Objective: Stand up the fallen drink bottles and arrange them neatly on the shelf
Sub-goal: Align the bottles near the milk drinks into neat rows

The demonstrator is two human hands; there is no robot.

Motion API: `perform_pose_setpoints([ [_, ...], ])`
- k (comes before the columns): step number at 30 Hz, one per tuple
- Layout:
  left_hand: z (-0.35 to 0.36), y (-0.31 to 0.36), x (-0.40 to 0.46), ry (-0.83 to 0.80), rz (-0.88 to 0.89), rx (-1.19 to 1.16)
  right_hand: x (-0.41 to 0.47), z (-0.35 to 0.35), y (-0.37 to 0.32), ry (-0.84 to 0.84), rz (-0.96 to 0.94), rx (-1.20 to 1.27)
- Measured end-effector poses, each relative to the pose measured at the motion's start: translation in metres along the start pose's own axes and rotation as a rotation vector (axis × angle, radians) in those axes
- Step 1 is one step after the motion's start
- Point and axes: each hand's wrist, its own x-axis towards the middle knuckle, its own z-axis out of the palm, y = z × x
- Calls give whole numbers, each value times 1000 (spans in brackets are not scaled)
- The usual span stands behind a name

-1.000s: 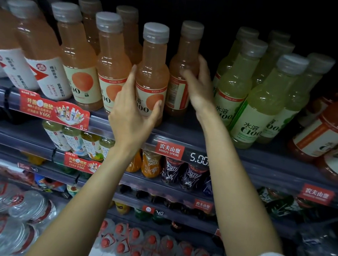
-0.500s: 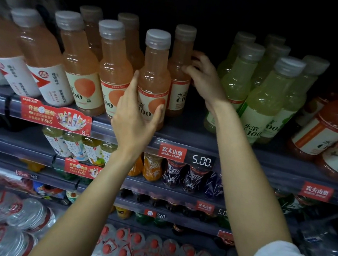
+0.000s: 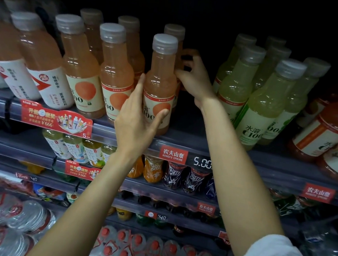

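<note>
An upright orange drink bottle (image 3: 161,78) with a grey cap stands at the front edge of the top shelf (image 3: 185,139). My left hand (image 3: 138,122) wraps its lower label, thumb on the right side. Right behind it stands a second orange bottle (image 3: 175,31), mostly hidden. My right hand (image 3: 193,77) reaches past the front bottle and curls its fingers around that rear bottle's body. More orange bottles (image 3: 115,72) stand in rows to the left, all upright.
Pale green bottles (image 3: 267,103) stand upright to the right, with a dark gap in the shelf between them and the orange ones. Red-orange bottles (image 3: 332,126) lean at far right. Lower shelves hold small drinks; water packs (image 3: 3,220) lie below.
My right hand has pushed the rear orange bottle further back, straight behind the front one. My left hand stays on the front bottle. The camera has tilted up slightly.
</note>
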Motion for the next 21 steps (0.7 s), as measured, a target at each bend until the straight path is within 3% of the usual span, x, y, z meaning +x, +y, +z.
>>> perform_pose_setpoints([
  [21,6,0,-9,17,10,-33,-15,5,7,50,17,28],
])
